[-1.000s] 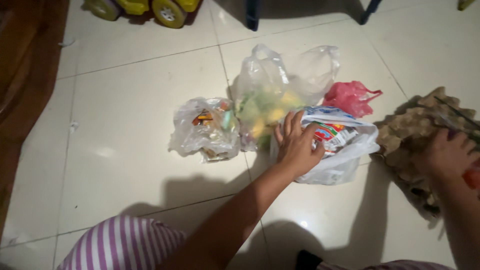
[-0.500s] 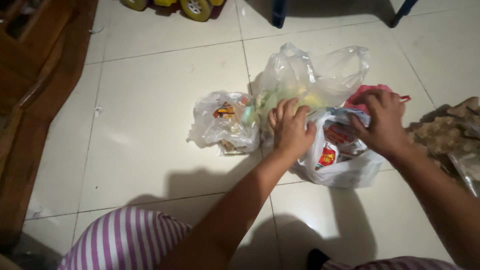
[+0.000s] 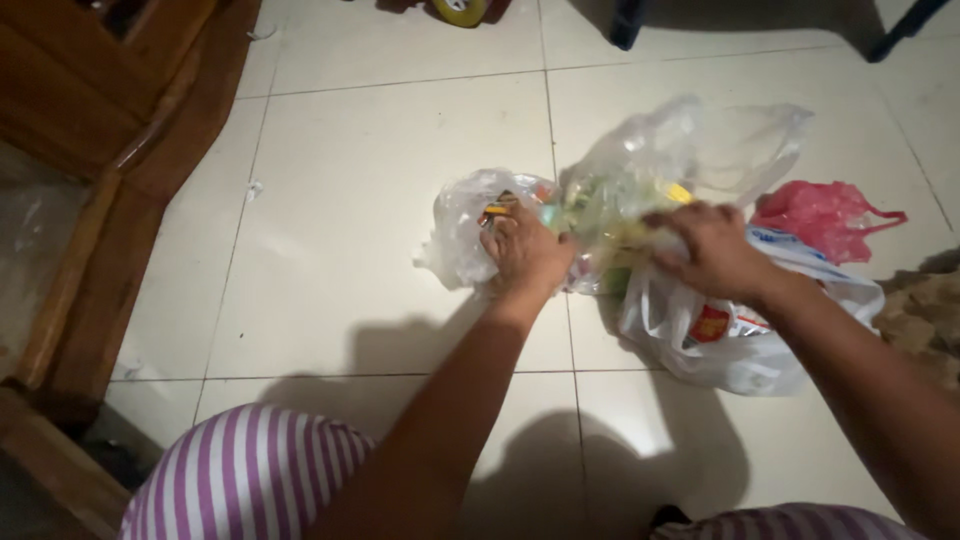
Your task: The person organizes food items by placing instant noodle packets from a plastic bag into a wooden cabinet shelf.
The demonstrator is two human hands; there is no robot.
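Both our hands have shifted leftward: left hand (image 3: 525, 250) grips the small bag (image 3: 465, 225), right hand (image 3: 705, 250) clutches the clear bag (image 3: 690, 150).

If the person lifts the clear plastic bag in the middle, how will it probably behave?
The clear plastic bag is thin and crumpled, so it would probably sag rather than hold shape. Yellow and green items show inside, so they may shift toward the bottom. The film looks glossy, so it could slip in the left hand or right hand.

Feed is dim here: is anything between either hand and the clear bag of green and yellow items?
Nothing visible. The left hand and right hand both already rest on the clear bag, at its left and right sides.
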